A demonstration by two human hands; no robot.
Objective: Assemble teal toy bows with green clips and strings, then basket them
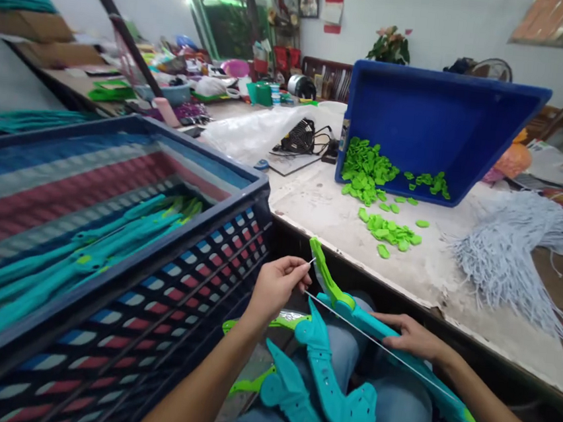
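Note:
My left hand (pixel 277 283) is closed in a pinch on the end of a thin white string (pixel 378 343), held just left of the green tip of a teal plastic toy bow (pixel 352 307). The string runs taut down and to the right along the bow. My right hand (pixel 411 336) lies on the bow's teal limb, fingers curled over it and holding it against my lap. More teal plastic pieces (pixel 323 394) rest across my knees below.
A dark crate (pixel 233 200) with finished teal and green bows fills the left. On the table lie loose green plastic bits (pixel 389 231), a tilted blue bin (pixel 434 126) and a bundle of pale strings (pixel 511 253). Clutter covers the far tables.

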